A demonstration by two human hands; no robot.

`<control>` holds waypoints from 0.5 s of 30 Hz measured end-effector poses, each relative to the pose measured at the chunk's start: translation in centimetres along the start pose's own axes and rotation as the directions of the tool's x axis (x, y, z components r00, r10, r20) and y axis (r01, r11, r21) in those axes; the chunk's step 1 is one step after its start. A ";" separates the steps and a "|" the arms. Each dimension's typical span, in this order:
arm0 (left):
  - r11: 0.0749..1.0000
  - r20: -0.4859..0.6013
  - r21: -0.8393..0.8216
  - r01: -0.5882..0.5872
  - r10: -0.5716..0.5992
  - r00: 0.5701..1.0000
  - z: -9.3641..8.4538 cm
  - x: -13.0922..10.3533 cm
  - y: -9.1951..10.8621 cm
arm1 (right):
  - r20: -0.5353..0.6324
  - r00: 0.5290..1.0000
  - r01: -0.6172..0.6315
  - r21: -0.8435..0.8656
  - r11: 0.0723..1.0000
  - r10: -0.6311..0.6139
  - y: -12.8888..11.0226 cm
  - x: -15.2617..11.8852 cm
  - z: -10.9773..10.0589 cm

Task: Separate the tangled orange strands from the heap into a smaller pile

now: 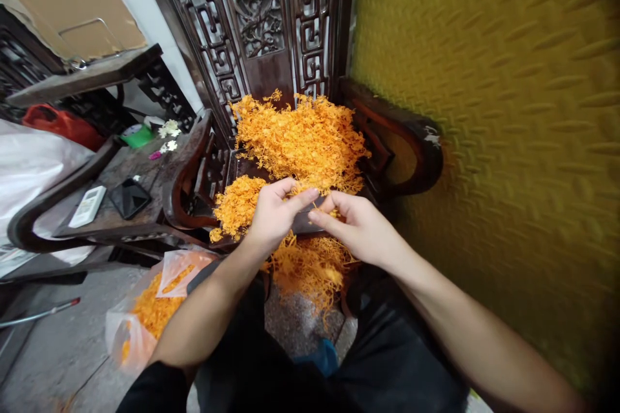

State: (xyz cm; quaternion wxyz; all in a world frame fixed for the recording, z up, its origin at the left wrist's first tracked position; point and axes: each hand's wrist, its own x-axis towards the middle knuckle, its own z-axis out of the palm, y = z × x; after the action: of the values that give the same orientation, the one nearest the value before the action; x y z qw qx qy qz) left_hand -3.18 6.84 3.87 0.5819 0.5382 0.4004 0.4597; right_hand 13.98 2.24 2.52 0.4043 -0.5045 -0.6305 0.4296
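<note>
My left hand (281, 206) and my right hand (346, 219) are close together over the seat of a dark carved wooden chair (268, 74). Thumb and fingers are pinched on each hand, with thin orange strands between them. A large heap of orange stringy pieces (305, 139) lies on the seat behind my hands. Beside my left hand sits a smaller orange pile (237, 206). Below my hands, more orange strands (312, 268) hang at the seat's front edge, above the floor between my knees.
At the left, a wooden side table (145, 171) bears a white remote (88, 206), a black phone (130, 199), green tape (137, 135) and white flowers (169, 129). A plastic bag of orange pieces (152, 303) stands on the floor. A yellow textured surface (494, 110) rises at the right.
</note>
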 end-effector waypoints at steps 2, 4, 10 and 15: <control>0.991 -0.198 -0.052 -0.121 0.108 0.974 -0.5 0.8 0.1 | 0.098 0.995 -0.012 -0.004 1.000 0.012 -0.1 -0.5 0.3; 0.968 -0.350 -0.077 -0.240 0.199 0.915 -1.5 1.6 0.4 | 0.203 0.979 -0.044 0.028 0.999 0.037 0.0 -0.9 0.5; 0.982 0.022 0.127 -0.138 0.136 0.990 -1.9 0.4 0.2 | 0.025 0.998 -0.062 0.346 0.936 0.057 0.7 0.0 -0.3; 0.941 0.189 0.291 -0.174 0.122 0.974 -0.6 -1.2 0.2 | -0.155 0.988 0.061 0.418 0.907 0.005 0.4 0.6 -1.1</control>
State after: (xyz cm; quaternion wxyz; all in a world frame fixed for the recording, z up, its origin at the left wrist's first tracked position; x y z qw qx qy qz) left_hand -4.06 5.85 4.01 0.4871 0.6872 0.3744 0.3876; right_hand 15.00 3.05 2.51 0.5566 -0.4276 -0.4974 0.5098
